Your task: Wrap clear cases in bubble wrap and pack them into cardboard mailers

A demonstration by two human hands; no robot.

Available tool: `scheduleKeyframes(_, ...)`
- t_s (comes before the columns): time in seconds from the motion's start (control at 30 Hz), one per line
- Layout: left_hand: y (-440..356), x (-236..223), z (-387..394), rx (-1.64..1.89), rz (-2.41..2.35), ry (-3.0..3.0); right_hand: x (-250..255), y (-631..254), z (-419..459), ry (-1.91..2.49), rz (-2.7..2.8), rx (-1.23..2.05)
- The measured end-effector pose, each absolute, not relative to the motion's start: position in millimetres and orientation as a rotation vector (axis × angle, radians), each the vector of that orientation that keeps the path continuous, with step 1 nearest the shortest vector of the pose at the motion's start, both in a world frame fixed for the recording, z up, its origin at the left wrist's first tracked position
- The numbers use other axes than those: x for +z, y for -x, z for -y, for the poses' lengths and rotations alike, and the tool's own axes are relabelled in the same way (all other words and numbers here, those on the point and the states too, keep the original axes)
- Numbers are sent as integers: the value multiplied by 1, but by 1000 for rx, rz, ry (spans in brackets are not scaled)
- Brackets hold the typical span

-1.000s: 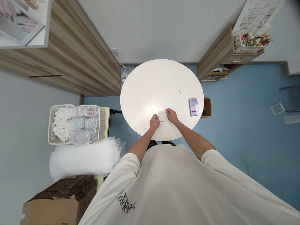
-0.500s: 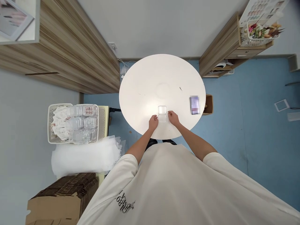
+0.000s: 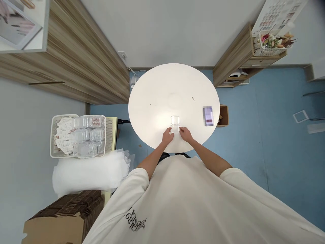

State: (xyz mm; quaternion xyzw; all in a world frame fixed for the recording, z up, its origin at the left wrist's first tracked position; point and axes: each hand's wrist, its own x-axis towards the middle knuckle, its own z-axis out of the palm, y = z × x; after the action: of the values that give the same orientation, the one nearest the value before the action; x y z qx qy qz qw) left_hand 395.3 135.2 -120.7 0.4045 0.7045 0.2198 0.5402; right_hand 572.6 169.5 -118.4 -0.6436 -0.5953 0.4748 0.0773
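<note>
A small clear plastic clamshell box (image 3: 175, 120) lies unfolded on the white oval table (image 3: 152, 88), its two halves one behind the other. My left hand (image 3: 167, 136) grips the near half at its left edge, thumb and fingers closed. On the opposite edge of that same half, my right hand (image 3: 186, 134) pinches with bent fingers. Nothing can be seen inside the box. To the right, a flat purple item (image 3: 208, 116), blurred by pixels, lies on the table.
At left, a white basket (image 3: 52, 135) holds clear boxes and paper cards. Beside it are a stack of translucent white sheets (image 3: 88, 174) and folded brown cardboard (image 3: 56, 227). A cardboard box (image 3: 223, 116) stands on the floor by the table's right edge. Wooden cabinets (image 3: 93, 57) flank the table.
Both hands have come in toward the box's near half and now touch its sides; the right hand has moved left and slightly nearer. The view has shifted slightly.
</note>
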Motion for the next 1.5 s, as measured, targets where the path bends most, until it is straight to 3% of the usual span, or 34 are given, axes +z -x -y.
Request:
scheduleKeyframes(0.33,-383,-106,-124,549,-1734,-985,-116,-595,-172,1957,1690,1451)
scheduleKeyframes(0.6,-341,-71,-108,746,-1860,-997,-94,-556,-197,1677,1875,1439)
scheduleKeyframes(1.0,-231,-25,-83,992,-1982,-1056,-41,-402,-192,1232,2071,1445)
scheduleKeyframes(1.5,48,-13,-23,1473,-2125,-891,-11,-140,-147,1032,2196,1367)
